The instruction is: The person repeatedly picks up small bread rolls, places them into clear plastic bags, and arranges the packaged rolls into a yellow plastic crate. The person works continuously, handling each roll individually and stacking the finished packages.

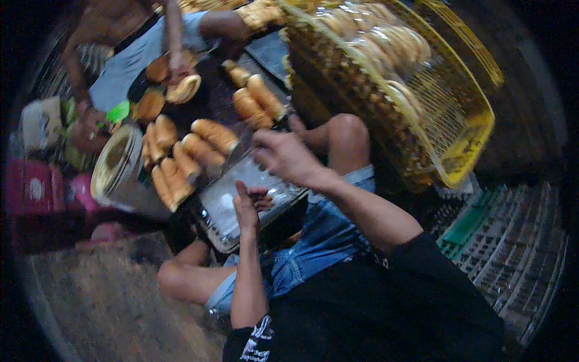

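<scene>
My left hand (247, 208) hovers over a shallow tray (224, 244) on my lap, its fingers apart and nothing visible in them. Clear, shiny plastic (226, 196) lies in that tray. Above the tray's far right side is my right hand (283, 155), fingers bent downward and smeared by motion; whether it holds anything is hidden. Just beyond the tray sit golden bread rolls (214, 136) in rows, with more rolls (256, 102) farther right.
Across from me a person holds an opened bun (184, 89) and a green spatula (119, 111) beside a pale bucket (114, 169). At right stands a yellow plastic crate (446, 175) with wrapped bread (392, 48). A wooden board (114, 289) lies lower left.
</scene>
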`<control>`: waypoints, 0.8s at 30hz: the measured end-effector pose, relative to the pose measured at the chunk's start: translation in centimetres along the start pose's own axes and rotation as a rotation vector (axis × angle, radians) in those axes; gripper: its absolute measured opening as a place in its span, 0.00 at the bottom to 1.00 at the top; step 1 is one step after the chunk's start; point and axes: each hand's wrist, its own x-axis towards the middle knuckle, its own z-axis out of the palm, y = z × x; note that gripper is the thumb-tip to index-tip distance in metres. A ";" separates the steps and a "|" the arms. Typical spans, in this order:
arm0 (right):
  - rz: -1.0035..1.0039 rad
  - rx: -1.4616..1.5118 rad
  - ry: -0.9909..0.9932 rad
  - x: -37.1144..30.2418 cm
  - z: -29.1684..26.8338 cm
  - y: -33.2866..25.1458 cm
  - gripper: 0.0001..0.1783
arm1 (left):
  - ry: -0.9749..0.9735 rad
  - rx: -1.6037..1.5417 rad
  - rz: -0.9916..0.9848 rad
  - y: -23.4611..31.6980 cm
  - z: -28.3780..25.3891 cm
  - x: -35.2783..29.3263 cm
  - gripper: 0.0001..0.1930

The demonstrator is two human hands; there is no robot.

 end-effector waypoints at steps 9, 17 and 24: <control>0.344 0.561 -0.016 2.6 1.2 0.3 0.15 | 0.663 -0.185 0.454 6.3 -5.0 3.7 0.17; -0.080 -0.488 0.245 11.2 9.9 10.9 0.17 | 0.807 -0.377 0.330 7.0 -12.2 3.9 0.30; 0.283 0.177 0.080 4.4 -8.0 -2.6 0.25 | 0.611 -0.229 0.544 7.1 -10.2 5.2 0.33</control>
